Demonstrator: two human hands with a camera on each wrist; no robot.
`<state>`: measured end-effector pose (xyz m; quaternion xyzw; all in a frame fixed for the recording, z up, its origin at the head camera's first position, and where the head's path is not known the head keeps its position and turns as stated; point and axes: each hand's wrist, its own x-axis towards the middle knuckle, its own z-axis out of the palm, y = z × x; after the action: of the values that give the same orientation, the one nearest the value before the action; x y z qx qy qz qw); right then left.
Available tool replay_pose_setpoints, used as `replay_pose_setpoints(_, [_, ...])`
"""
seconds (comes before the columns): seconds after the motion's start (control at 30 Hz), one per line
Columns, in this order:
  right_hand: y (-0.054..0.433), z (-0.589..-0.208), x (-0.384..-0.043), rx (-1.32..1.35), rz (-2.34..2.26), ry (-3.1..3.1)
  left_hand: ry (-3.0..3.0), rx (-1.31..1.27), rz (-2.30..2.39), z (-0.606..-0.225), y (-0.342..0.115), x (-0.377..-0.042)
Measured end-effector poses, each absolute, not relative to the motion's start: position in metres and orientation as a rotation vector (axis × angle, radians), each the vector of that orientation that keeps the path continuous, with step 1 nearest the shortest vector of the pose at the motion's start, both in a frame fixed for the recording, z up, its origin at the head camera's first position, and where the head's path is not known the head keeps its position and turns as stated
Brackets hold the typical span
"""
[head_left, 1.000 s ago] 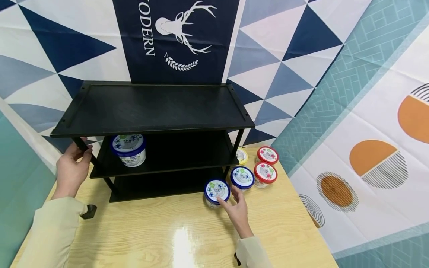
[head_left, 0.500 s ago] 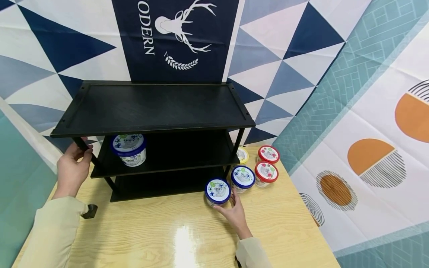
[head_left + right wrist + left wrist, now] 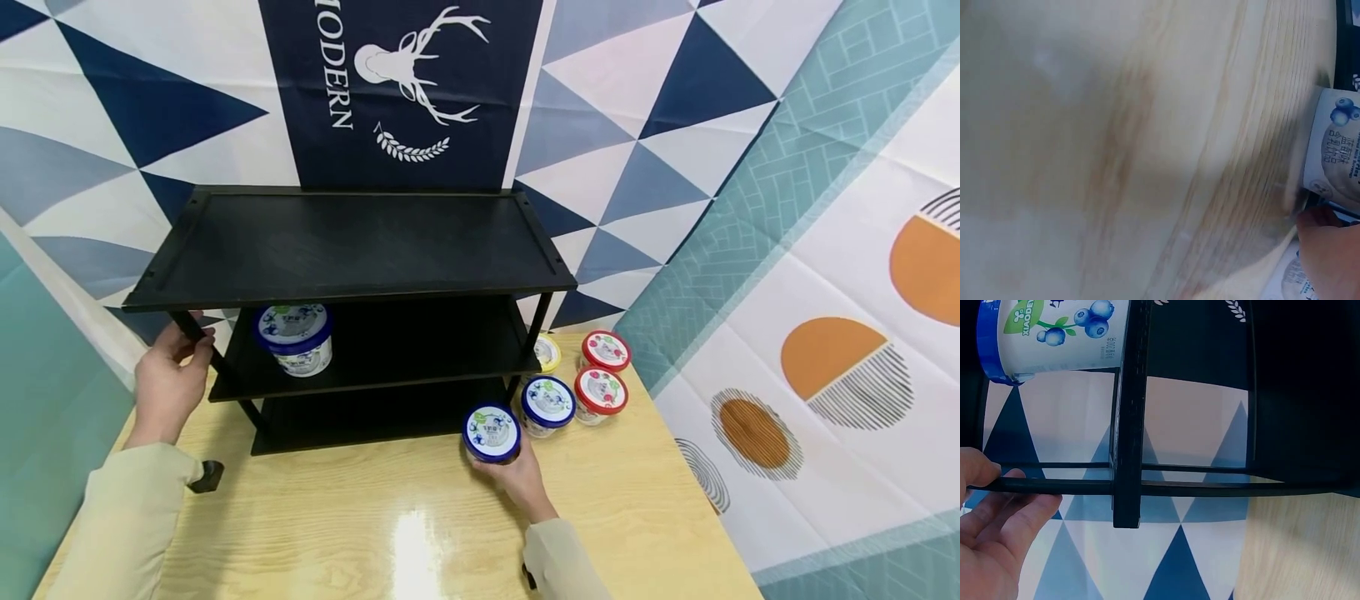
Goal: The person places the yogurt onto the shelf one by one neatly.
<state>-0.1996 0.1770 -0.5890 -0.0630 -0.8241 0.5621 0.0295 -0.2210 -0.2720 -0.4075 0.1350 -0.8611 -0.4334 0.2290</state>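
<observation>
My left hand (image 3: 167, 387) grips the front left post of a black three-tier shelf rack (image 3: 360, 242). In the left wrist view, thumb and fingers (image 3: 1029, 515) close around that thin post. A blueberry yogurt-style tub (image 3: 295, 337) with a blue lid sits on the rack's middle tier, at the left. My right hand (image 3: 521, 482) holds a second blue-lidded tub (image 3: 491, 432) from its near right side, in front of the rack's right end. The right wrist view shows this tub's printed side (image 3: 1338, 150), with part of the hand (image 3: 1332, 253) below it.
Just right of the held tub stands another blue-lidded tub (image 3: 548, 404). Two red-lidded tubs (image 3: 601, 390) are beside it, and a yellow-lidded tub (image 3: 547, 353) is partly hidden behind the rack's right post. Patterned cloth (image 3: 622, 167) hangs behind the wooden table (image 3: 337, 525).
My right thumb has shifted from the tub's lid edge down to its side, and the hand has closed around the tub. The left hand keeps its grip on the post.
</observation>
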Motion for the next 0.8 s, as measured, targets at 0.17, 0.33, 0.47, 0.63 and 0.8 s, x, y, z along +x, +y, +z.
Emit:
replay_pose_setpoints(0.17, [0.1770,-0.5954,-0.2025,-0.154,1.747,-2.510,-2.363,0.375,-1.200,-0.4074,-0.2712,-0.2213])
replay_pose_setpoints(0.33, [0.1762,-0.5981,-0.2047,-0.110,1.790,-2.466,-2.357,0.371,-1.198,-0.4070,-0.2712,-0.2216])
replay_pose_setpoints(0.47, [0.1752,-0.5972,-0.2049,-0.127,1.834,-2.442,-2.357,0.368,-1.188,-0.4069,-0.2705,-0.2213])
replay_pose_setpoints(0.63, [0.1738,-0.5960,-0.2026,-0.186,1.845,-2.438,-2.366,0.370,-1.180,-0.4075,-0.2708,-0.2209])
replay_pose_setpoints(0.8, [0.1709,-0.5979,-0.2016,-0.191,1.845,-2.426,-2.375,0.382,-1.175,-0.4084,-0.2713,-0.2218])
